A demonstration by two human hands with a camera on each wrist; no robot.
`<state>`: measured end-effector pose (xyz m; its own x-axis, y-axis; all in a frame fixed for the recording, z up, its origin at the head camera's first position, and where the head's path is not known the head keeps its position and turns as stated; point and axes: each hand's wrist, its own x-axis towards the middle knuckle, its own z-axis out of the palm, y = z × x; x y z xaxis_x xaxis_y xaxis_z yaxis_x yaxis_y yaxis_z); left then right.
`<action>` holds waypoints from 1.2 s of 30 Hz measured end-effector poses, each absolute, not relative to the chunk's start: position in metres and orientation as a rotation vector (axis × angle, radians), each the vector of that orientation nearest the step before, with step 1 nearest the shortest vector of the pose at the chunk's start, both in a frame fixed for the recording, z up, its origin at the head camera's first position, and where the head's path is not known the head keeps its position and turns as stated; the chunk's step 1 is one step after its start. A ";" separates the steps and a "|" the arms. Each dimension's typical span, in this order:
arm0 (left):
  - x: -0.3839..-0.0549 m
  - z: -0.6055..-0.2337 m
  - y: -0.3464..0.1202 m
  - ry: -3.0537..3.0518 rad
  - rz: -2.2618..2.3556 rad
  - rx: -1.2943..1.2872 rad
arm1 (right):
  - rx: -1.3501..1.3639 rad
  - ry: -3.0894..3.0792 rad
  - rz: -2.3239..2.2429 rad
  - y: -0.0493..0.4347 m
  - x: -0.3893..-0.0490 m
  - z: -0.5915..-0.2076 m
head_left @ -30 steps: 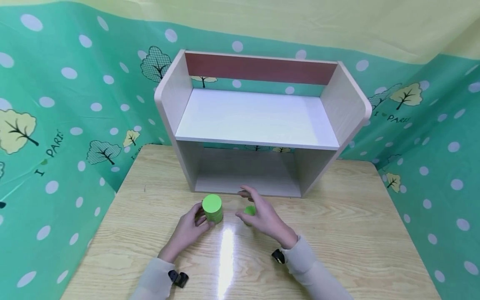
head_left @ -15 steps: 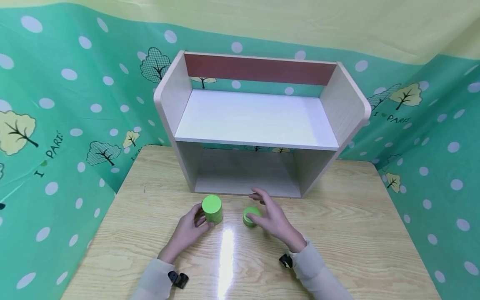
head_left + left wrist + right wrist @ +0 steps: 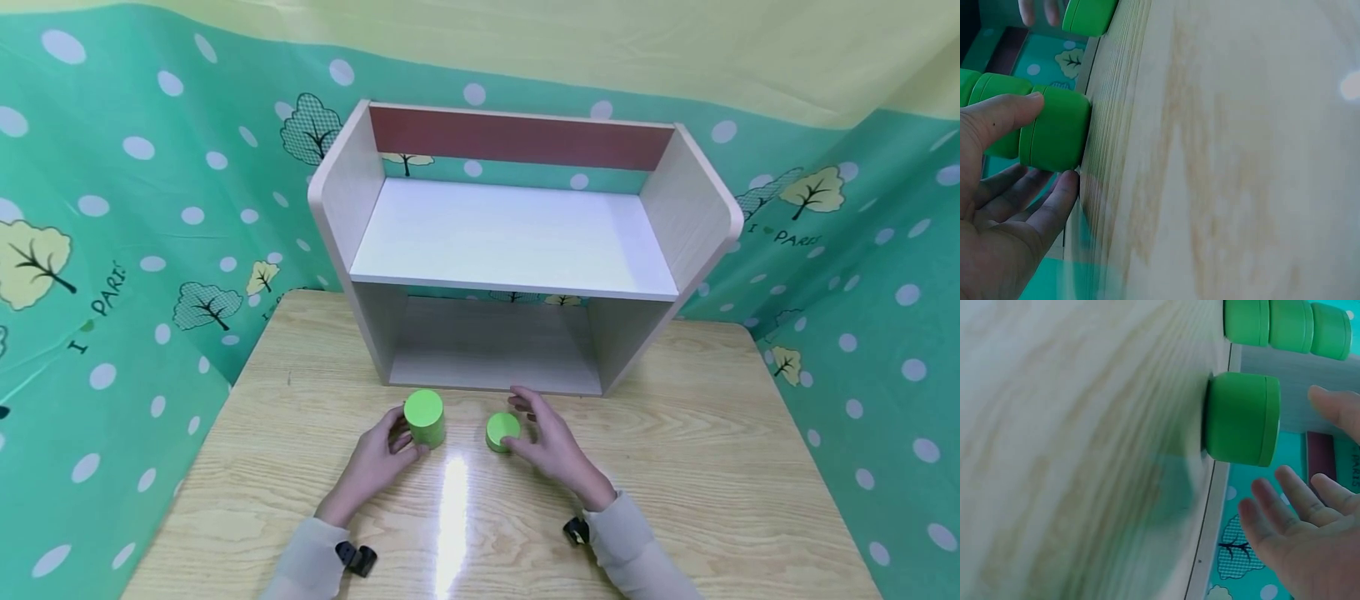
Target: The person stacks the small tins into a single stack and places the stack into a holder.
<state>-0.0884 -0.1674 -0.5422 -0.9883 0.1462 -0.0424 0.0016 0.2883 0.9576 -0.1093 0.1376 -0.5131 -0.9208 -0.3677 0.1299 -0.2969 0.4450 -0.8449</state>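
Observation:
Three round green lidded jars stand in a stack [image 3: 425,421] left of the middle of the table; their separate tiers show in both wrist views. My left hand [image 3: 372,467] holds the stack from the left. In the left wrist view its thumb lies on the lowest jar [image 3: 1057,128], fingers round the other side. A single green jar [image 3: 502,432] stands upright to the right of the stack, apart from it. Just right of it is my right hand [image 3: 553,450], fingers spread and nothing in its grasp. A gap shows between that hand and the jar [image 3: 1241,419] in the right wrist view.
Behind the jars stands a two-level shelf unit [image 3: 513,237] with pale side panels and a dark red back strip. The wooden table [image 3: 712,467] extends to both sides. A green patterned curtain [image 3: 112,333] hangs round the back and sides.
My right hand has drawn back to the right, off the single jar, which now shows fully. The left hand and the stack have stayed put.

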 end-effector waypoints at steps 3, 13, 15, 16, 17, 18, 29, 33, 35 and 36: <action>-0.088 -0.542 -0.167 2.414 1.817 0.143 | -0.584 2.600 -1.499 0.137 -0.109 -0.516; -0.089 -0.542 -0.168 2.410 1.809 0.134 | -0.550 2.581 -1.473 0.137 -0.109 -0.522; -0.089 -0.542 -0.168 2.407 1.813 0.135 | -0.548 2.570 -1.471 0.137 -0.110 -0.523; -0.089 -0.542 -0.168 2.407 1.814 0.136 | -0.553 2.559 -1.476 0.137 -0.110 -0.523; -0.089 -0.541 -0.168 2.405 1.816 0.136 | -0.559 2.547 -1.480 0.136 -0.110 -0.524; -0.089 -0.541 -0.168 2.402 1.820 0.139 | -0.563 2.536 -1.482 0.136 -0.110 -0.524; -0.089 -0.542 -0.169 2.379 1.829 0.122 | -0.588 2.477 -1.466 0.135 -0.111 -0.527; -0.089 -0.542 -0.169 2.376 1.835 0.120 | -0.585 2.469 -1.462 0.135 -0.110 -0.529; -0.089 -0.542 -0.169 2.370 1.837 0.123 | -0.584 2.470 -1.473 0.136 -0.110 -0.528; -0.089 -0.542 -0.169 2.368 1.837 0.121 | -0.586 2.472 -1.477 0.136 -0.110 -0.528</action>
<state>-0.0889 -0.1689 -0.5421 -0.9867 0.1500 -0.0626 -0.0234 0.2502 0.9679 -0.1098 0.1357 -0.5280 -0.9009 -0.4331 0.0292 -0.2309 0.4211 -0.8771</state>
